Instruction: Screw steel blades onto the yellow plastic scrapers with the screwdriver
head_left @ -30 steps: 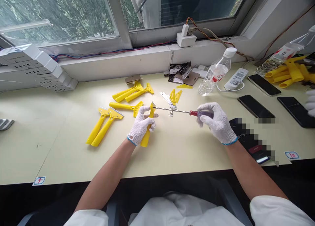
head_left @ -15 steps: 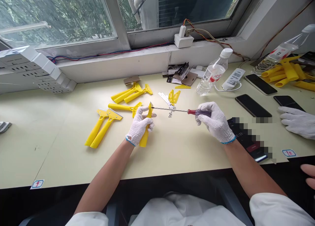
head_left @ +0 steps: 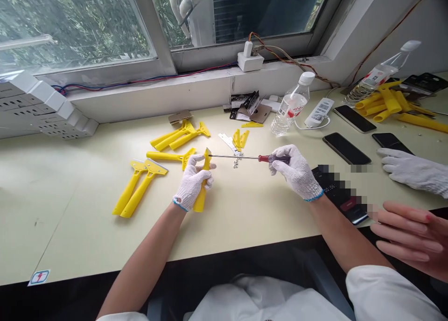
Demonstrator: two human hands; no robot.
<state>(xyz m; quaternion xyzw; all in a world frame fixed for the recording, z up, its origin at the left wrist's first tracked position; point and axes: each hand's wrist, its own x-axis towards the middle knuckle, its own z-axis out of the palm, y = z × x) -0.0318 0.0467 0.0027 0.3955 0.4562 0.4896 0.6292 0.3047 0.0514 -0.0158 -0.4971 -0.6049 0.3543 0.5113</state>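
Note:
My gloved left hand (head_left: 192, 181) is closed around a yellow scraper (head_left: 200, 197), its head up and its handle pointing down toward me. In my gloved right hand (head_left: 297, 172) is a screwdriver (head_left: 264, 158) with a red and purple handle. Its shaft runs level to the left, and the tip meets the side of the scraper's head. Beneath the shaft lie several small screws (head_left: 235, 162). Behind them are metal blades (head_left: 227, 141) and small yellow plates (head_left: 240, 138). Two scrapers with blades (head_left: 142, 188) rest left of my left hand, and further yellow scraper handles (head_left: 178, 135) lie behind it.
Black packaging (head_left: 250, 107) and a water bottle (head_left: 291, 106) stand at the back. To the right are phones (head_left: 346, 148), a power strip (head_left: 319, 113), a pile of yellow handles (head_left: 388, 101) and an empty-looking white glove (head_left: 413, 169). Another person's bare hand (head_left: 409, 232) reaches in.
The other person's bare hand has come further in from the right. The whole view has shifted slightly. My hands keep the scraper and screwdriver together in much the same pose.

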